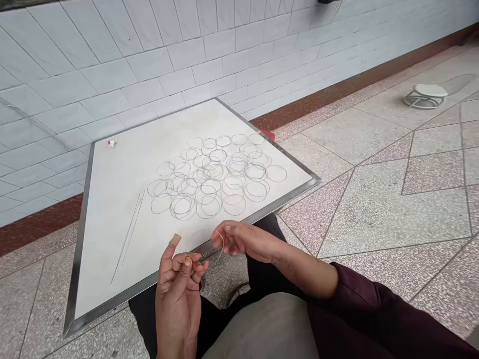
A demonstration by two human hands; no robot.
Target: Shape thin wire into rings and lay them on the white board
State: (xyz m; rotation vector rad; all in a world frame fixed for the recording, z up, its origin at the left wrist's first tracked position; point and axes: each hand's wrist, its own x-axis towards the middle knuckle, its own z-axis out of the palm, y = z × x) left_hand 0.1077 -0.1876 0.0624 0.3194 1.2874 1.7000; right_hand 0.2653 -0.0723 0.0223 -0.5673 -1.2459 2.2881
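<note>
A thin wire ring point(204, 230) is held upright over the table's front edge, pinched between the thumb and fingertips of my left hand point(180, 284). One raised finger of that hand has a strip of tan tape point(175, 240) around its tip. At the ring's right side is my right hand point(249, 241), its fingers loosely curved and apart. Its fingertips overlap the ring in view; whether they touch it is unclear. Many similar wire rings point(208, 187) lie overlapping across the white tabletop point(123, 164). Several straight wires point(129, 234) lie at the left.
The table has a metal edge point(112, 301) and stands against a white tiled wall point(145, 72). A small white-and-red object point(112, 144) sits at its far left corner. On the speckled floor point(404, 219), a round white stool point(430, 91) stands far right. My legs are under the front edge.
</note>
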